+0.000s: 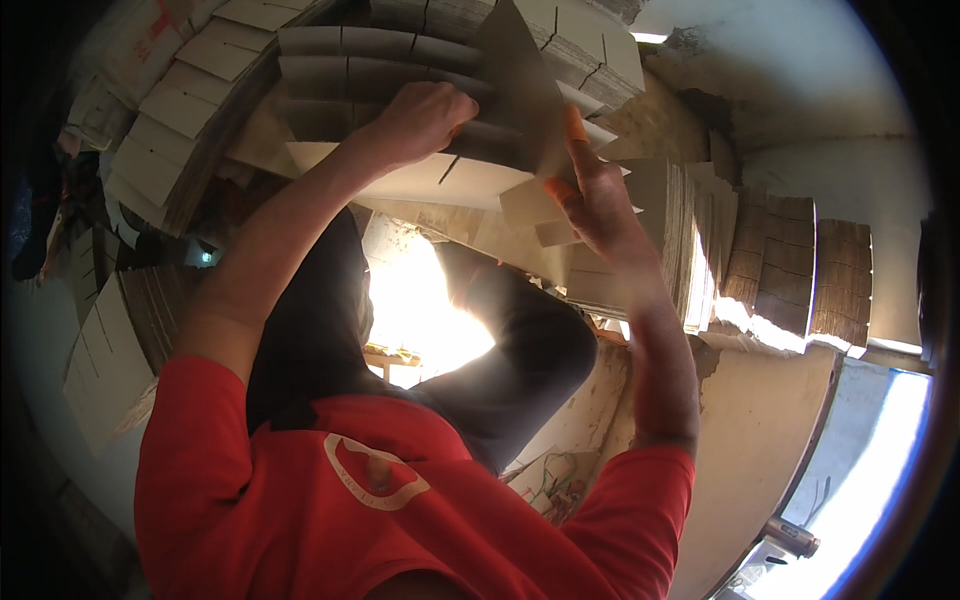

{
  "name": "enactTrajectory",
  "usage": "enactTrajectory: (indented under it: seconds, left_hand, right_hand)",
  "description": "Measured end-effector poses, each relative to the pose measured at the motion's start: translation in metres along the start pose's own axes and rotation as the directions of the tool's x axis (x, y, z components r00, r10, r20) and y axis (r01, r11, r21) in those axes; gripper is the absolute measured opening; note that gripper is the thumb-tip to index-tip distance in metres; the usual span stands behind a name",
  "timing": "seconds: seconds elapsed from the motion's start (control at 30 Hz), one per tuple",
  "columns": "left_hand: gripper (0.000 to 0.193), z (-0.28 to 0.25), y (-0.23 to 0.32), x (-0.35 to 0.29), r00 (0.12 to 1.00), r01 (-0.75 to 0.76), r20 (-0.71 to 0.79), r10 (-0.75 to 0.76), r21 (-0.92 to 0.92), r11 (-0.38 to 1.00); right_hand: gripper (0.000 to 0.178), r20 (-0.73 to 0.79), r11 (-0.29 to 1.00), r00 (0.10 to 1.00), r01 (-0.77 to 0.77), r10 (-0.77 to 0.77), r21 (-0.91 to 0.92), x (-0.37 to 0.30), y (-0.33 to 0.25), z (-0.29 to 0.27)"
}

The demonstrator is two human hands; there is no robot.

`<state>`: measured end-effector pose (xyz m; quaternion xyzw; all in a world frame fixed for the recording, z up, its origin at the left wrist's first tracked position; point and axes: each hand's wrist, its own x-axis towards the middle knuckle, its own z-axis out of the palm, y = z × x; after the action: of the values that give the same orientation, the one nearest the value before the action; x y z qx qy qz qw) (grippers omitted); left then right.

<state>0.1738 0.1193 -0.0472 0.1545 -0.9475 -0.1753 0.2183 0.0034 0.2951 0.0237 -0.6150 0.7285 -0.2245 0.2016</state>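
Observation:
My left hand (428,118) is curled closed over rows of slotted grey cardboard strips (375,80); what its fingertips hold, if anything, is hidden. My right hand (598,195) grips a flat grey cardboard sheet (520,75) between thumb and fingers, tilted upright at the right end of the rows. A smaller cardboard piece (527,203) shows just below that hand's thumb. In the nearest row, a pale strip (420,182) with a dark slot lies in front of my left wrist.
Stacks of cut cardboard (785,260) line the right side. More slotted pieces (185,95) lie in rows at the far left, and another stack (110,340) stands by my left elbow. Bright light falls between my knees. A metal cylinder (792,536) is at lower right.

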Motion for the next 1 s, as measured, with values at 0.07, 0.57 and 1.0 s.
enactTrajectory:
  seconds: [0.07,0.57,1.0]
  left_hand:
    - [0.005,0.000,0.002,0.004,0.998,0.050,0.033,-0.050,0.012,0.999]
    - [0.012,0.010,-0.001,0.002,0.991,-0.071,-0.109,0.072,0.020,0.997]
    - [0.008,-0.004,-0.003,0.013,0.997,0.030,0.076,-0.025,-0.074,0.997]
  right_hand:
    - [0.080,0.011,1.000,1.000,-0.028,0.028,-0.006,0.001,0.001,-0.001]
    - [0.082,-0.050,1.000,0.999,-0.023,0.023,-0.011,-0.013,0.017,0.020]
    - [0.079,-0.071,0.997,0.994,0.082,-0.082,0.006,-0.005,0.015,0.018]
